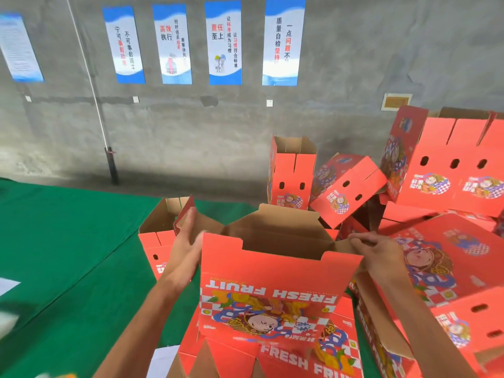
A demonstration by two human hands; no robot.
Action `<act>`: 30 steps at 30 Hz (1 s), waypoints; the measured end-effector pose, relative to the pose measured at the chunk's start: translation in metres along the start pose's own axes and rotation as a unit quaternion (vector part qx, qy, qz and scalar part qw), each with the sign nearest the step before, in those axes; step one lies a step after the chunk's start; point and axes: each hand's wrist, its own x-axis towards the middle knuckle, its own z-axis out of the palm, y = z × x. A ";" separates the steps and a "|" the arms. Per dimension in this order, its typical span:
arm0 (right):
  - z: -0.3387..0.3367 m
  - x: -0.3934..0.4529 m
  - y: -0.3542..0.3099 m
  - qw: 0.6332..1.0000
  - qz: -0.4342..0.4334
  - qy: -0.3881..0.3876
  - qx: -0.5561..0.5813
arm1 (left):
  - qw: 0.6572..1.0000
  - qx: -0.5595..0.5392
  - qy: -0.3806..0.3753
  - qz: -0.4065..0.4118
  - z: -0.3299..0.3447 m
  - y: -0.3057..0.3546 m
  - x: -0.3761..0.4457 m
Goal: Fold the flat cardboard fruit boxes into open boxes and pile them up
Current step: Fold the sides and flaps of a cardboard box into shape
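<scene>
Our left hand [188,241] lay flat with straight fingers against the left side of the red box [272,271], and our right hand [377,253] pinched the top edge of its right side. So the hands were apart, one at each end of the box. The box stood in front of us on the green table [81,241], with its printing upside down. Its walls were already pulled open into a tube, but the flaps at the top stood up unfolded. Inside we saw only brown cardboard, nothing else.

Right of this box, folded boxes [441,165] lay in a loose pile, some tilted; all looked empty. Behind it on the left stood one more open box [158,236]. Under it lay flat boxes [272,350], so we judged much work was left.
</scene>
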 end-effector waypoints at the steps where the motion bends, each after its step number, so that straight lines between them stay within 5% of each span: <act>1: 0.001 0.002 0.000 1.000 -0.001 -0.002 0.000 | 1.000 0.001 -0.005 -0.001 0.001 -0.001 0.001; 6: 0.000 0.009 -0.002 0.998 -0.009 -0.046 0.047 | 0.990 -0.132 0.004 -0.041 0.003 0.011 -0.002; 10: 0.003 0.011 -0.010 0.984 -0.002 -0.082 0.158 | 0.997 0.019 -0.052 0.044 -0.004 0.020 -0.006; 15: 0.016 0.011 -0.011 0.975 0.014 -0.065 0.210 | 0.999 0.038 0.009 -0.013 0.003 0.032 0.014; 18: 0.020 0.015 -0.008 0.966 0.046 -0.058 0.249 | 0.968 0.239 0.031 0.068 0.012 0.027 0.018; 23: 0.022 0.023 0.002 0.873 0.096 -0.127 0.461 | 0.927 0.359 0.021 0.107 0.024 0.024 0.025; 26: 0.040 0.019 0.001 0.905 0.072 -0.136 0.396 | 0.916 0.388 0.018 0.096 0.032 0.027 0.022; 30: 0.042 0.006 0.001 0.936 -0.097 -0.146 0.307 | 0.909 0.409 0.022 0.082 0.034 0.030 0.019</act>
